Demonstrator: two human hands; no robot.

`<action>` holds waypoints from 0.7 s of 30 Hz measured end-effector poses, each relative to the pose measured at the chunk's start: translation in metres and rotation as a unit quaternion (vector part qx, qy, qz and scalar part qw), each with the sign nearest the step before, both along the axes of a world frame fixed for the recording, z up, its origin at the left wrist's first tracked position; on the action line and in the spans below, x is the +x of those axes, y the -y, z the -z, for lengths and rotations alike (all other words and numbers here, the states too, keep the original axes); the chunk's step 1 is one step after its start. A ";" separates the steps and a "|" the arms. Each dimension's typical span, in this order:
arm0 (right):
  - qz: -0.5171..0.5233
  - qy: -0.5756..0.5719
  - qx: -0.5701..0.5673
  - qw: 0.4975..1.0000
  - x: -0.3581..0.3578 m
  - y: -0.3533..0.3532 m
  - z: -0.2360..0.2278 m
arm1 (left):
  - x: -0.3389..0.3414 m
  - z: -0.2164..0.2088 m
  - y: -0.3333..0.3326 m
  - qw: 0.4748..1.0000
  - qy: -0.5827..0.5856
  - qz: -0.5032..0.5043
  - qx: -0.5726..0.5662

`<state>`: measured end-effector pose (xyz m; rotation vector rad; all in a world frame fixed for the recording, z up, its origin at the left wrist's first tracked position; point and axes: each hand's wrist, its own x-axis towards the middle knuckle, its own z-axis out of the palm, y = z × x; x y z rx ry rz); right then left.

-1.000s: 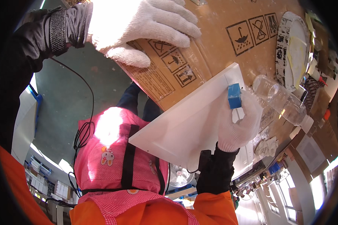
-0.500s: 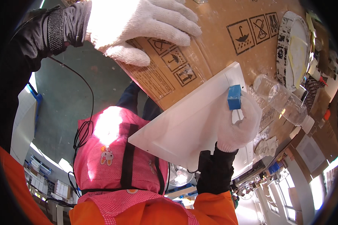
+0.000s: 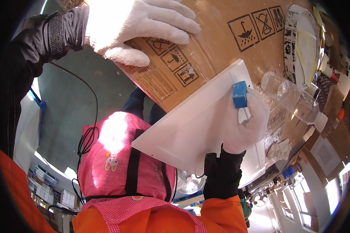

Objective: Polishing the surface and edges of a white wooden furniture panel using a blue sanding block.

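Observation:
My left hand (image 3: 144, 29), in a white knit glove, lies with fingers stretched out on the printed cardboard (image 3: 214, 58) over the work surface. A white flat panel (image 3: 182, 132) with a raised edge and small holes rests partly on the cardboard, one corner reaching toward my apron. My right hand (image 3: 247, 126), also gloved in white, pinches a small blue block (image 3: 240, 94) against the panel near its far right corner. Whether the block is a sponge or a harder pad I cannot tell. The glove hides part of the panel's right side.
Right of the panel lies a clear plastic bottle (image 3: 291, 99) on its side, with a crumpled white rag (image 3: 279, 149) nearer me. A paint-stained round lid or tray (image 3: 301, 46) lies beyond. A thin black cable (image 3: 90, 85) hangs at left beside my pink apron (image 3: 112, 167).
The whole view has shifted slightly, so cardboard, panel and both hands appear a little up and left. The blue block stays in my right hand near the same corner, turned slightly.

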<state>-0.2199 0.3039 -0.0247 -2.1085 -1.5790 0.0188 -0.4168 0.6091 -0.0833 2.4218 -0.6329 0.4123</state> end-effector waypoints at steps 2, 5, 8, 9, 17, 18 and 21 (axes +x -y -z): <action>-0.029 -0.013 0.023 0.999 -0.009 -0.025 0.003 | -0.016 -0.022 -0.005 1.000 -0.018 -0.007 0.013; -0.043 0.002 0.024 0.999 -0.010 -0.030 0.002 | -0.014 -0.031 -0.005 0.996 -0.087 -0.019 0.031; -0.004 -0.022 0.029 0.999 -0.004 -0.010 0.004 | -0.009 -0.027 -0.004 0.995 -0.087 -0.017 0.040; 0.023 -0.063 0.046 0.997 -0.003 -0.001 0.005 | -0.013 -0.032 -0.007 0.995 -0.080 -0.017 0.050; 0.338 -0.305 0.285 0.843 0.038 0.058 0.033 | -0.004 -0.036 0.056 0.943 -0.152 -0.285 0.083; 0.356 -0.313 0.317 0.822 0.038 0.056 0.035 | 0.002 -0.038 0.080 0.920 -0.156 -0.349 0.083; 0.343 -0.330 0.319 0.820 0.035 0.055 0.031 | 0.034 -0.031 0.136 0.876 -0.189 -0.443 0.024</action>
